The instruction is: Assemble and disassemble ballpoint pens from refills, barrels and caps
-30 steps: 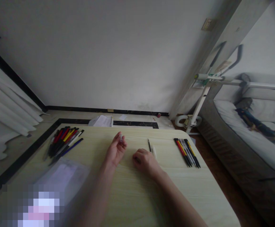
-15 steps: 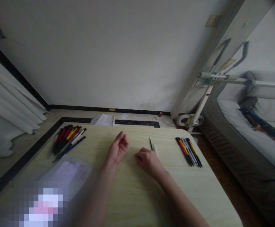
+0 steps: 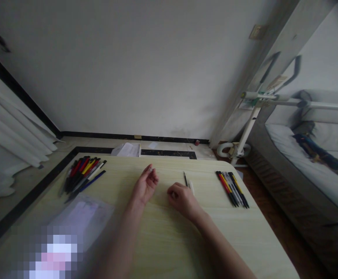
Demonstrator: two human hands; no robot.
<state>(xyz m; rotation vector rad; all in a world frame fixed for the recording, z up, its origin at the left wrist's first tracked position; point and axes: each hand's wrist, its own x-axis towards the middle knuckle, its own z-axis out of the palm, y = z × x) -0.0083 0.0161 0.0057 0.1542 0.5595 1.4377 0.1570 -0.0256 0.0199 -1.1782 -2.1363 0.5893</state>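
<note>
My left hand (image 3: 145, 185) rests on the pale wooden table (image 3: 163, 236), palm turned up, its fingertips pinched on a small pale part I cannot make out. My right hand (image 3: 182, 197) lies beside it with the fingers curled under, and what they hold, if anything, is hidden. Just beyond my right hand lie a thin black pen refill (image 3: 185, 178) and a white pen barrel (image 3: 191, 185). A loose heap of coloured pens (image 3: 83, 172) sits at the far left. A neat row of pens (image 3: 232, 188) lies at the right.
A clear plastic bag (image 3: 81, 215) lies on the table near the left. Papers (image 3: 126, 149) lie on the floor past the far edge. A white exercise machine (image 3: 250, 116) and a grey sofa (image 3: 314, 155) stand to the right.
Both hands have barely shifted on the table. The view has drifted slightly.
</note>
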